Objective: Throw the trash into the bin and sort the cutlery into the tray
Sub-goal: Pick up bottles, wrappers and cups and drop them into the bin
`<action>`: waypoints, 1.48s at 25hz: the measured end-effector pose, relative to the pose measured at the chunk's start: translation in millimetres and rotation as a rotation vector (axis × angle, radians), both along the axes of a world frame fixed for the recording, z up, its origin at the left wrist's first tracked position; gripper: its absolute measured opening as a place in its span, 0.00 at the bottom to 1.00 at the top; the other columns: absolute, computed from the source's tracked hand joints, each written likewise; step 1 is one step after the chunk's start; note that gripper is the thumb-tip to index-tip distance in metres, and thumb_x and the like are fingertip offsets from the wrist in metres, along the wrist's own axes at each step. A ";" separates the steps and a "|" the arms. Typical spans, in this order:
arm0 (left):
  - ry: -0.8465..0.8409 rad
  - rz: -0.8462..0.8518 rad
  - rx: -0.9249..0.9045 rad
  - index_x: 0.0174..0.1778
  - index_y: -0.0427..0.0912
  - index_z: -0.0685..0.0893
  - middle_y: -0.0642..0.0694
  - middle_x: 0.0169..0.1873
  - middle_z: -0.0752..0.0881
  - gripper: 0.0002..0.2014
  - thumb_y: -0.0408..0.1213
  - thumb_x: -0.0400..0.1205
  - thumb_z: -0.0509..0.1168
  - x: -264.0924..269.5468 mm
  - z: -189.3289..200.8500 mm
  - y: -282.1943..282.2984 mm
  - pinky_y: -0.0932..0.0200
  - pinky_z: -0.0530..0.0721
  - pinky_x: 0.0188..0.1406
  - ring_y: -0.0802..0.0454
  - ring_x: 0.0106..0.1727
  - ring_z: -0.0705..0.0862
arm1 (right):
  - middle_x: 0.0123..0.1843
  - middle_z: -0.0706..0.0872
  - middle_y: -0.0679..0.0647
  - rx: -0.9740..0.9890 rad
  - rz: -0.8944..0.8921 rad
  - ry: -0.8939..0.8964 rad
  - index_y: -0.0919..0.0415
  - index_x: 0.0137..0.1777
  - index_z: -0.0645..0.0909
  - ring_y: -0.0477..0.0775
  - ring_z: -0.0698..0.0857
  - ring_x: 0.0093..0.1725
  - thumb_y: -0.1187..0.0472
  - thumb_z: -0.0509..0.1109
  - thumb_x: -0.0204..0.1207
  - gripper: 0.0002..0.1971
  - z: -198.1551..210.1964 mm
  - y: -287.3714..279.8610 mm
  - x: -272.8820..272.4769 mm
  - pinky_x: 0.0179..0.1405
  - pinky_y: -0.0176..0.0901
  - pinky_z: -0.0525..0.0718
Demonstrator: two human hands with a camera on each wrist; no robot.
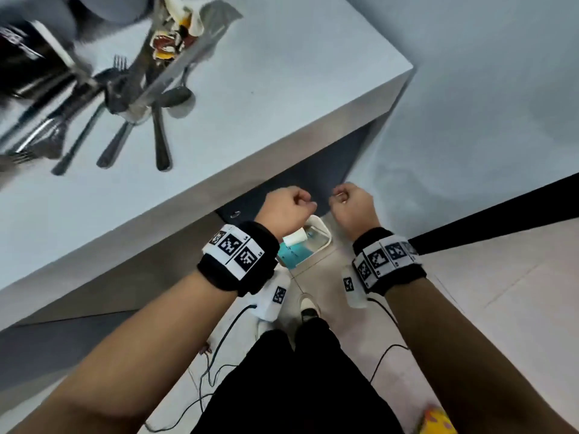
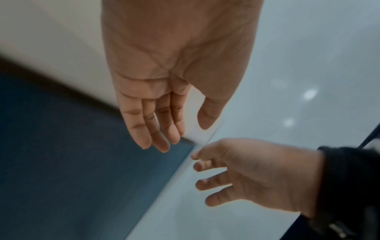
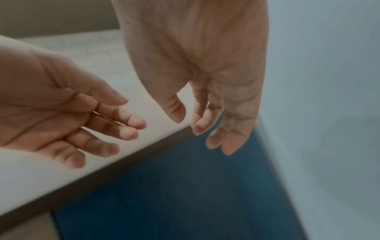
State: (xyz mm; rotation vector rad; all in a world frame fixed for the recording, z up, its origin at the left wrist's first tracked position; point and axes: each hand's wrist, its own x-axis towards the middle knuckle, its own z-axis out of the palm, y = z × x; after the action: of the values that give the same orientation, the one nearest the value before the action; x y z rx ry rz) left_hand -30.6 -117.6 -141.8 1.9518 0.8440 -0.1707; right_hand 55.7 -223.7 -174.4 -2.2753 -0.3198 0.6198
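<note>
My left hand and right hand hang side by side just off the table's near corner, above a small white bin on the floor. In the wrist views the left hand and the right hand have relaxed fingers and hold nothing. The bin contains a blue packet and a white scrap. Several dark forks, knives and spoons lie heaped on the table at upper left. Crumpled wrappers sit on a steel plate beyond them. A black cutlery tray is blurred at the far left.
The white table has a sharp corner just above my hands, with a dark blue panel beneath it. Cables trail over the tiled floor near my feet. A yellow object lies at the bottom right.
</note>
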 end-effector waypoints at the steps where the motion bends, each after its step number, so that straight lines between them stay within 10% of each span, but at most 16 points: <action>1: -0.038 -0.013 0.009 0.58 0.39 0.85 0.49 0.43 0.84 0.14 0.39 0.79 0.66 0.2 22.9 4.4 0.75 0.72 0.33 0.54 0.46 0.81 | 0.48 0.89 0.65 0.026 0.012 -0.050 0.68 0.56 0.82 0.60 0.85 0.50 0.67 0.66 0.74 0.12 25.2 5.7 4.7 0.43 0.28 0.71; 6: -0.218 0.002 0.015 0.57 0.42 0.85 0.51 0.40 0.83 0.13 0.38 0.77 0.67 -25.7 122.1 43.2 0.63 0.76 0.46 0.52 0.46 0.82 | 0.39 0.80 0.53 0.162 0.095 -0.199 0.62 0.57 0.81 0.51 0.78 0.43 0.65 0.64 0.74 0.12 129.0 48.9 0.6 0.44 0.35 0.76; 10: -0.292 0.078 0.040 0.57 0.41 0.84 0.50 0.40 0.83 0.12 0.37 0.78 0.66 -51.9 156.9 84.4 0.67 0.75 0.32 0.52 0.44 0.82 | 0.43 0.81 0.53 0.218 0.179 -0.254 0.63 0.56 0.81 0.52 0.79 0.42 0.64 0.64 0.75 0.11 168.0 84.3 -14.8 0.34 0.34 0.74; 15: -0.319 0.237 0.126 0.53 0.42 0.85 0.46 0.41 0.86 0.10 0.35 0.77 0.67 -68.4 163.0 136.2 0.61 0.82 0.46 0.51 0.41 0.83 | 0.46 0.81 0.53 0.225 0.267 -0.292 0.64 0.56 0.81 0.52 0.78 0.44 0.65 0.63 0.75 0.12 177.5 121.2 -13.4 0.34 0.33 0.75; 19: -0.289 0.307 0.220 0.54 0.40 0.86 0.41 0.45 0.87 0.11 0.34 0.76 0.67 -60.6 164.6 171.4 0.61 0.78 0.47 0.46 0.45 0.83 | 0.55 0.81 0.60 0.182 0.355 -0.350 0.64 0.58 0.81 0.54 0.77 0.48 0.65 0.65 0.75 0.13 178.7 161.8 6.9 0.57 0.41 0.76; 27: -0.142 0.283 0.388 0.54 0.41 0.85 0.43 0.52 0.88 0.14 0.42 0.74 0.69 21.3 151.8 209.9 0.60 0.77 0.52 0.45 0.58 0.84 | 0.65 0.77 0.64 0.024 0.501 -0.469 0.62 0.60 0.80 0.66 0.76 0.65 0.68 0.62 0.75 0.15 164.6 237.2 87.9 0.66 0.51 0.76; 37: 0.071 0.169 0.507 0.62 0.46 0.79 0.44 0.61 0.83 0.26 0.51 0.70 0.72 73.1 116.9 227.6 0.53 0.81 0.57 0.44 0.61 0.83 | 0.77 0.73 0.56 -0.179 0.808 -0.545 0.53 0.75 0.70 0.58 0.72 0.75 0.71 0.56 0.76 0.27 133.8 291.9 124.2 0.74 0.51 0.72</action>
State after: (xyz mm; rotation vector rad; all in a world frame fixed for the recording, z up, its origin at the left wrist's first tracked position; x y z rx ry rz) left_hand 42.6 110.1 -24.9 2.3360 1.1799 0.0863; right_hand 180.0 68.2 -40.6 -2.4126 -1.5453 0.3945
